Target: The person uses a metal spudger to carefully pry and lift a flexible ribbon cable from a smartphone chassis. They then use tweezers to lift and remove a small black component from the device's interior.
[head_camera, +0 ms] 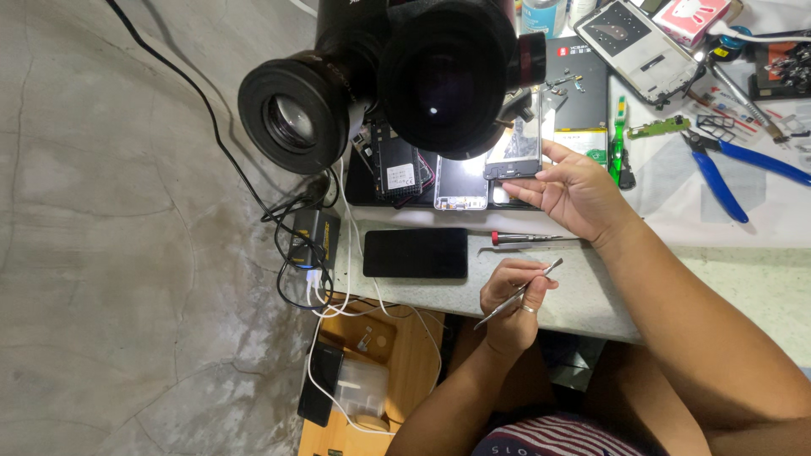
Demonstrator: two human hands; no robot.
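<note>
Nearest, the left hand pinches slim metal tweezers, tips slanting up-right toward the right hand. Between the two hands, a thin red-collared screwdriver lies on the speckled stone surface. Farther on, the right-hand fingers grip a glossy phone screen panel, long axis upright, just under the black microscope lens.

- The microscope stands at the far edge of the table.
- A phone lies left of the screwdriver.
- The pliers lie at the right.
- A charger sits left of the phone.
</note>
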